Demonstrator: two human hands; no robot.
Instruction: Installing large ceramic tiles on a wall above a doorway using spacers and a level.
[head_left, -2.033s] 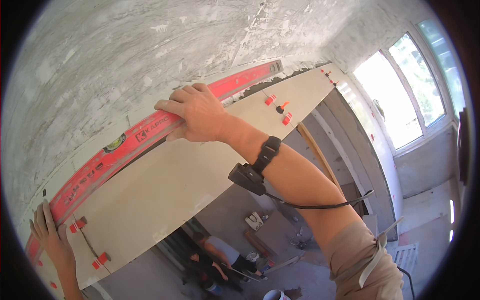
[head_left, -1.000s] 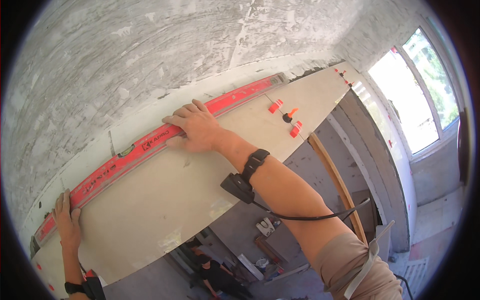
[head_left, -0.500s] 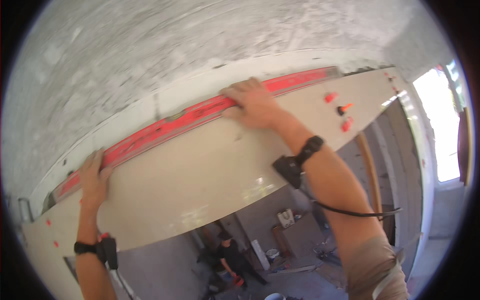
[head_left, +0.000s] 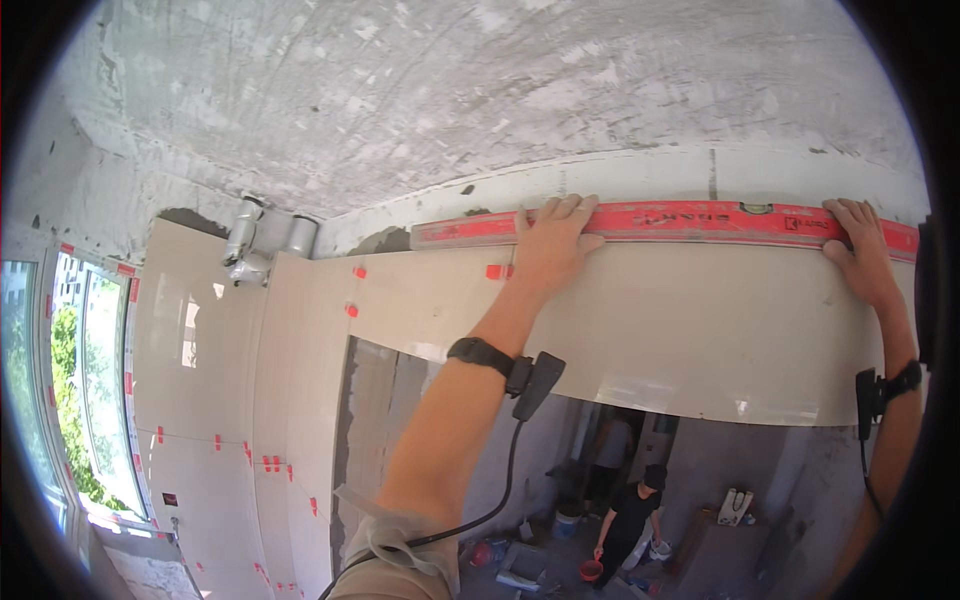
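Observation:
A long red spirit level (head_left: 665, 224) lies along the top edge of a large beige wall tile (head_left: 690, 330), just under the ceiling. My left hand (head_left: 558, 240) is near the level's left end, fingers hooked over its upper edge and thumb against its front. Farther right, my right hand (head_left: 862, 248) grips it the same way, beside the small bubble vial (head_left: 756, 208). The level's far right end runs into the dark rim of the view. Black straps with small devices are on both my wrists. Red tile clips (head_left: 497, 272) sit by my left hand.
Silver pipe ducts (head_left: 268, 238) come out of the wall at the upper left, beyond them a window (head_left: 92, 370). Below the tile is an opening where a person in black (head_left: 632, 525) holds a red container. Buckets and tools lie on the floor there.
My view has swung left and levelled, bringing the window and ducts into sight. The spirit level and both hands now appear farther right, with both hands still on it.

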